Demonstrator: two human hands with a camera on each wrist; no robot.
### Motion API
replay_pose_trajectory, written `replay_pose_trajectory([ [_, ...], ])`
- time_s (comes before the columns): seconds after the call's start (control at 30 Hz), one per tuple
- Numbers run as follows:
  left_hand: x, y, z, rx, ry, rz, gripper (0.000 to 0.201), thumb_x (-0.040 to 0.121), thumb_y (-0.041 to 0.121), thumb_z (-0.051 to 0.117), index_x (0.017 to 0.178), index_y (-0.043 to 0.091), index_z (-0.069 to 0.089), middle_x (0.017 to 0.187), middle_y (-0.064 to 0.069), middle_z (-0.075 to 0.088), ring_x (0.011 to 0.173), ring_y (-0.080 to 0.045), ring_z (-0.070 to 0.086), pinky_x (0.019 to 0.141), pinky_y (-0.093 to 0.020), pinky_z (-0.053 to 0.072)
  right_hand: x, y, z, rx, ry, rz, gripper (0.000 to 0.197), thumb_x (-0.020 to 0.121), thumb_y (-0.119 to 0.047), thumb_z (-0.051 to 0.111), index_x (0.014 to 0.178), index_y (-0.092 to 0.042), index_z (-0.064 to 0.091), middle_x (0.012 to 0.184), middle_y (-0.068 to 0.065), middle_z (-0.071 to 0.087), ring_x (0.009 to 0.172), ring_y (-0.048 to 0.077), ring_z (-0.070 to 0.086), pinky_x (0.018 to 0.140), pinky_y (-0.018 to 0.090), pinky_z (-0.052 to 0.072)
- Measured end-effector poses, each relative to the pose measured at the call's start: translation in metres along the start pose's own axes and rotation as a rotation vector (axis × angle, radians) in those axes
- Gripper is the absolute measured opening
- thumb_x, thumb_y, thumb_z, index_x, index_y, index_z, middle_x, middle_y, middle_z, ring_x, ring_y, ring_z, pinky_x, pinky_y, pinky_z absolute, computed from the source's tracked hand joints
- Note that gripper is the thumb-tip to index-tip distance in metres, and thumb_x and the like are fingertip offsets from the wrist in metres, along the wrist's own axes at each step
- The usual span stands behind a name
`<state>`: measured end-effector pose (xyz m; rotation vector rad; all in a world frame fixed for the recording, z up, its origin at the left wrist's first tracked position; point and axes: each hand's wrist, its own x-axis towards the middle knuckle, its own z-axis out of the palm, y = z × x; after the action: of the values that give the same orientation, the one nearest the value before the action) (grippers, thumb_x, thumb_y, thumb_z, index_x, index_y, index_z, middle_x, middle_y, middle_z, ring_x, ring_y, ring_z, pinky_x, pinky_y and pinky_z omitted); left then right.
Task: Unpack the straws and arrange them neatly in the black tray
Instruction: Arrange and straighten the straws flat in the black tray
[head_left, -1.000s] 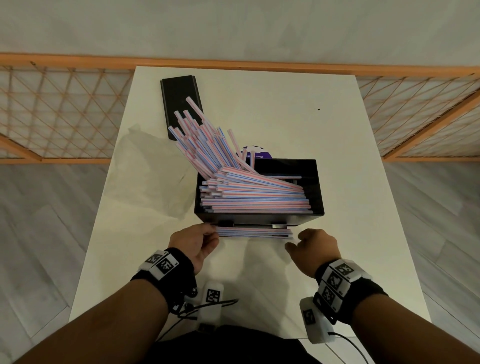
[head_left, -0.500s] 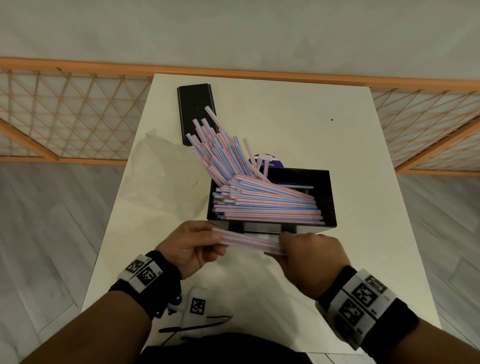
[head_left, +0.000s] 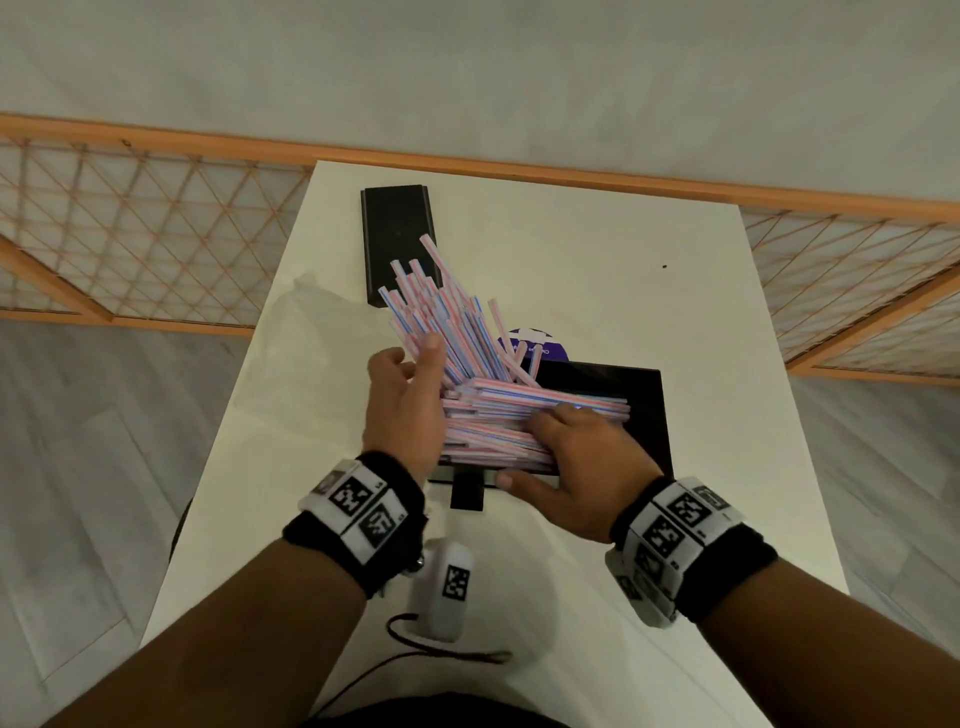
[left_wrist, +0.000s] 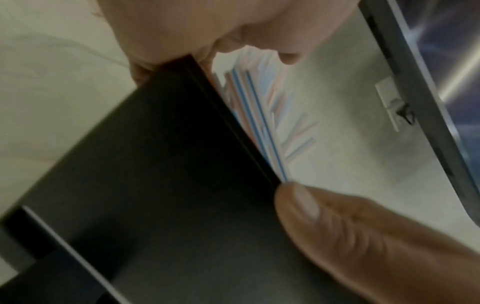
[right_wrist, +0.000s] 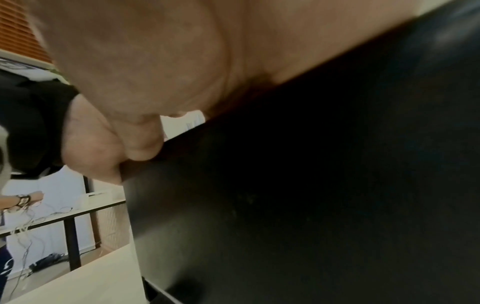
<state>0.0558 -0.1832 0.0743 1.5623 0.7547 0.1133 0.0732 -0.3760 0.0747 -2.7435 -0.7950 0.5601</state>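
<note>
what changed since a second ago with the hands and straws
Both hands lifted a small bundle off the table and laid it on the straws in the black box. The left hand now presses their left ends; the right hand lies on top. Box, leaning straws and black panel stayed put.

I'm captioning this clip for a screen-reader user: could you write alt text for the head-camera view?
Two hands rest on a heap of pink-and-blue striped straws in an open black box on a white table: the left hand presses against the straws' left ends, the right hand lies on top. A flat black panel lies farther back.
</note>
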Motion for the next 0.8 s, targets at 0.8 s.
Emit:
replay_pose_trajectory([
  [0.8,-0.010,-0.012,0.010,0.183,-0.085,0.326,0.055,0.084,0.064,0.049,0.124,0.029,0.035,0.118,0.017,0.054,0.099,0.014,0.055,0.076,0.006,0.038,0.035,-0.005,-0.011,0.210,-0.288,0.040,0.077,0.063,-0.070,0.072,0.129,-0.035,0.053,0.122,-0.011,0.061,0.111,0.013,0.056,0.100,0.031,0.046],
])
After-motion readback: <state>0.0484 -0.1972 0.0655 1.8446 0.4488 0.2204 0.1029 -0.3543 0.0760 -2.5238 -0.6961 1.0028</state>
